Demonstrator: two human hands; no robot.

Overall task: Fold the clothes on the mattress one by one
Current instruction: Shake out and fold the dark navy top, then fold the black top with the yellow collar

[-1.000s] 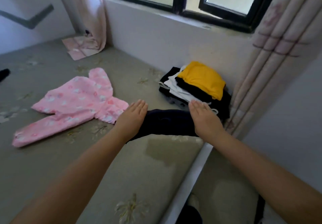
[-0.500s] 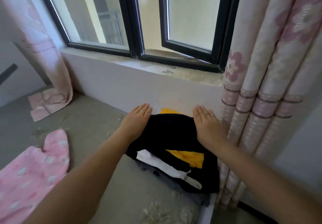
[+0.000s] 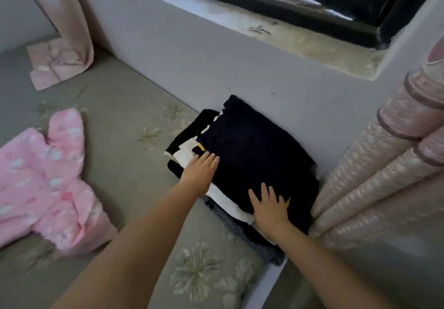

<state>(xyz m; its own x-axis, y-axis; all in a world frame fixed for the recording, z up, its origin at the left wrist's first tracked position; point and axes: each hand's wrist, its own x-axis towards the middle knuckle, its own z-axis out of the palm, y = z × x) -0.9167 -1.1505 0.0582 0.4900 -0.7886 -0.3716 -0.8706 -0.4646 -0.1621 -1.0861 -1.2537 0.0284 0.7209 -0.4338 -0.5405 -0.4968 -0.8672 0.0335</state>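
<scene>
Lying on top of the stack of folded clothes (image 3: 189, 155), the folded dark garment (image 3: 252, 155) occupies the far right corner of the mattress (image 3: 125, 121), with its far edge against the wall (image 3: 192, 51) below the window sill (image 3: 312, 42). The right side of the stack sits just beside the patterned curtain (image 3: 374, 164), and its near end reaches the right edge of the mattress. White, black and yellow layers show at the left and near edges of the stack, beneath the dark garment. The pink garment (image 3: 45, 176) lies spread and unfolded toward the left edge of the mattress, well apart from the stack. Bare mattress surface runs between the two items and continues toward the near edge. A second pink curtain (image 3: 62, 8) hangs at the far left, with its hem bunched on the mattress surface. The left hand (image 3: 200, 171) rests flat at the left edge of the dark garment, fingers straight and together, pointing toward the wall. The right hand (image 3: 270, 210) rests flat on the near edge of the same garment, fingers straight and slightly spread. Neither hand grips fabric. Both forearms extend from the near edge of the view and converge on the stack.
</scene>
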